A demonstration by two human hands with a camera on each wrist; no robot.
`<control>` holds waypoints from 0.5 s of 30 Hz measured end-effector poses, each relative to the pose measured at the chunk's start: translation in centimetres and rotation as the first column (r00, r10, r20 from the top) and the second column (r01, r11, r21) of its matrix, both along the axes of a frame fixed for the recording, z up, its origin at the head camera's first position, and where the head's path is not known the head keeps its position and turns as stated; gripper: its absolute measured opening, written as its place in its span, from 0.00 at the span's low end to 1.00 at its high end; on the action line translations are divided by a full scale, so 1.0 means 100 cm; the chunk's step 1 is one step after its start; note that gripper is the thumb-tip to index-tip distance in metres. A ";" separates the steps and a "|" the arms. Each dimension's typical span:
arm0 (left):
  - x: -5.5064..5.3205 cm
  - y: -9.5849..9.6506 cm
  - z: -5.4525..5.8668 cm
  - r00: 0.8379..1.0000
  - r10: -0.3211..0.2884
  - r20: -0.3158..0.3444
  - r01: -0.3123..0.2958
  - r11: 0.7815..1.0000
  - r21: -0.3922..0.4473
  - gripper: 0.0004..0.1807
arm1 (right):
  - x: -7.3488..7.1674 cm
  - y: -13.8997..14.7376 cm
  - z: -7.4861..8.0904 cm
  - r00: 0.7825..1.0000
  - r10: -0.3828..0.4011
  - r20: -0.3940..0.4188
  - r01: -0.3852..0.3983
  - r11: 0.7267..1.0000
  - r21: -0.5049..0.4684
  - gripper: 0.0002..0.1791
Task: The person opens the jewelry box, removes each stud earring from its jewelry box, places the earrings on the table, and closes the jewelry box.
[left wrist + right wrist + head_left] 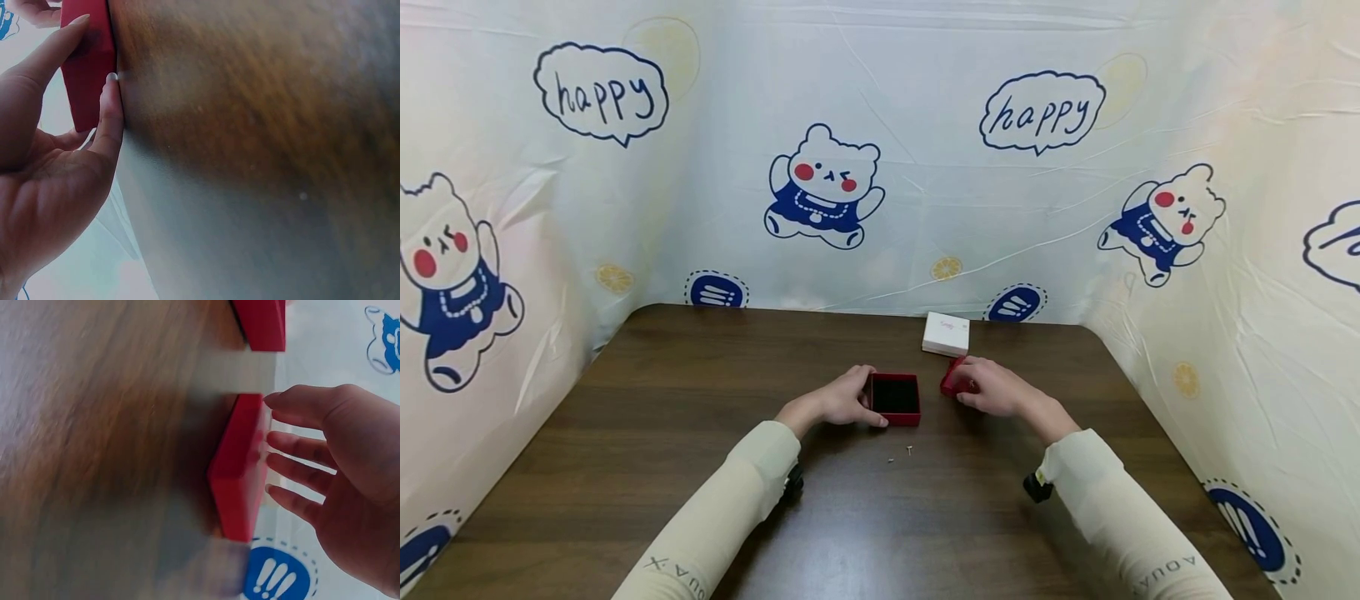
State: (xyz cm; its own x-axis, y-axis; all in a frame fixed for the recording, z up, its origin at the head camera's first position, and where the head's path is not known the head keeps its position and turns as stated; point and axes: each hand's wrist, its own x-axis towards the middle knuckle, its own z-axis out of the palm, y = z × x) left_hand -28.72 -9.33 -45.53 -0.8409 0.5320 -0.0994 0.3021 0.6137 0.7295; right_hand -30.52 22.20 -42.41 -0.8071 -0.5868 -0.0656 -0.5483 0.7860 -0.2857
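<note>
A red open-topped box (920,410) with a black lining (895,393) stands on the table, its left side gripped by my left hand (844,398). In the left wrist view, the thumb lies along one side of the box (90,94) and the other fingers reach round the opposite side. To the right, a smaller-looking red box lid (950,385) lies on the table, partly hidden by my right hand (996,388). The right wrist view has this hand's fingers loosely extended, fingertips right at the top of the lid (234,462).
Behind the lid sits a white box (946,333) with pink lettering. Two tiny metallic pieces (909,450) lie on the brown table (647,433) in front of the red box. A patterned curtain (925,225) hangs around the table's back and sides.
</note>
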 end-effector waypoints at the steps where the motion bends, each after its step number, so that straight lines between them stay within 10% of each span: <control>1: 0.000 0.000 0.000 1.000 0.000 -0.001 0.000 1.000 0.001 0.41 | -0.001 0.003 -0.001 1.000 -0.010 -0.001 0.010 1.000 0.002 0.18; 15: -0.001 0.001 0.000 1.000 0.003 0.000 -0.003 1.000 0.000 0.41 | -0.007 0.025 -0.022 0.992 -0.127 -0.015 0.127 0.992 0.010 0.38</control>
